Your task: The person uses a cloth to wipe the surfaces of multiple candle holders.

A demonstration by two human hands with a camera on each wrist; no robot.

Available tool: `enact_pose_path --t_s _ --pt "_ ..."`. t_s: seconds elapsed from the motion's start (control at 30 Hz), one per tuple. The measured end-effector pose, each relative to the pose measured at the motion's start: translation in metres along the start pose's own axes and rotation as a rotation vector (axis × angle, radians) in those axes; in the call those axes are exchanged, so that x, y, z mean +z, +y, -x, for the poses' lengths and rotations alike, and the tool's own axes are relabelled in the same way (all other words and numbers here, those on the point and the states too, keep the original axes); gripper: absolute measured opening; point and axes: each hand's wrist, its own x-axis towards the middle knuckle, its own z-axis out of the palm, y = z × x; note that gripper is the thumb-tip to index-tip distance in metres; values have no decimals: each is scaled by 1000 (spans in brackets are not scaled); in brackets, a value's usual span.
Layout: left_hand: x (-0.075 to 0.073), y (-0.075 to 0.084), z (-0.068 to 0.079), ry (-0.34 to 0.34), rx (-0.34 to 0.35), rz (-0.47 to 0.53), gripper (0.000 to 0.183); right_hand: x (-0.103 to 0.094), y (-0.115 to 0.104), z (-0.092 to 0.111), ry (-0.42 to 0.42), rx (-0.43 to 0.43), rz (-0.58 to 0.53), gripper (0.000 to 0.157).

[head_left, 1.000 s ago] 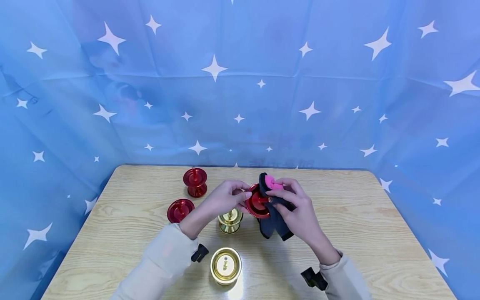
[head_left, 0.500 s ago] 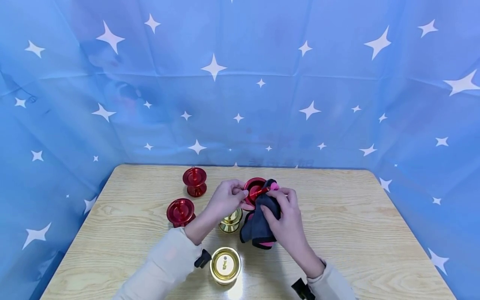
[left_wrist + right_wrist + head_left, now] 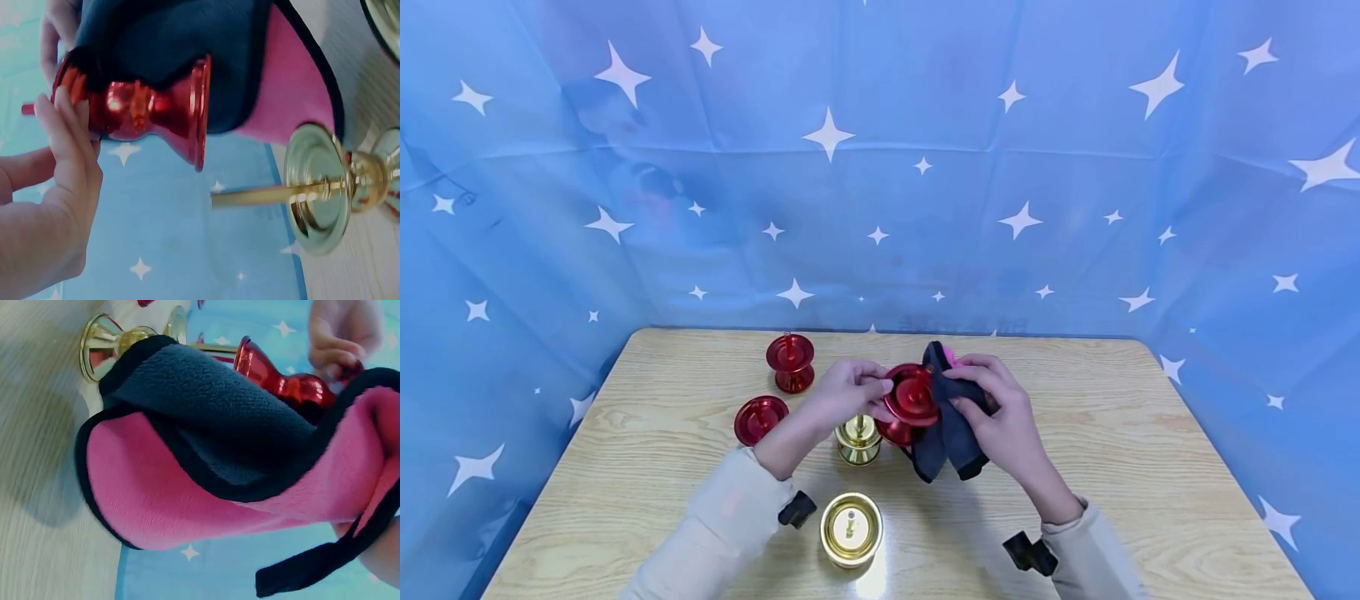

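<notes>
My left hand (image 3: 853,393) pinches the rim of a shiny red candlestick (image 3: 912,398) with a central spike, held above the table. In the left wrist view its waisted stem and flared foot (image 3: 197,112) show beyond the fingers. My right hand (image 3: 1006,417) grips a two-sided cloth (image 3: 953,437), dark grey and pink with black edging, against the candlestick's right side. Its pink face (image 3: 144,481) hangs down in the right wrist view, where the cloth hides part of the candlestick. Just below the left hand stands a gold candlestick (image 3: 859,450).
Another gold candlestick (image 3: 852,530) is nearer the front of the wooden table (image 3: 1135,467). To the left stand two red candlesticks, one at the back (image 3: 791,362) and one (image 3: 760,419) partly behind the left forearm. A blue star-patterned curtain (image 3: 880,192) surrounds the table.
The cloth swung left and down across the red candlestick, then back right. The candlestick has tilted, so its foot now shows below the bowl. The left hand keeps hold of the rim.
</notes>
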Motion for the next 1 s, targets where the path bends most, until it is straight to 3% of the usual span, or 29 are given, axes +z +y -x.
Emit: enact_pose_path --t_s 0.1,0.2,0.37,0.47,0.67,0.8,1.0 --pt "-8 3 0 74 25 48 25 -4 4 3 29 54 -96 31" --pt "-14 8 2 128 67 79 23 -3 10 9 29 49 -115 32" --pt "-10 13 2 121 87 108 24 9 15 17 -30 -29 -101 32" --pt "-4 13 1 127 87 47 25 14 12 17 -35 -47 -144 33" --pt "-3 9 0 202 121 -183 29 12 6 14 -21 -17 -216 30" --pt "-8 7 0 144 155 -226 36 8 3 10 -37 11 -235 27" --pt "-14 4 1 -35 212 -243 49 2 -1 3 -44 43 -280 26"
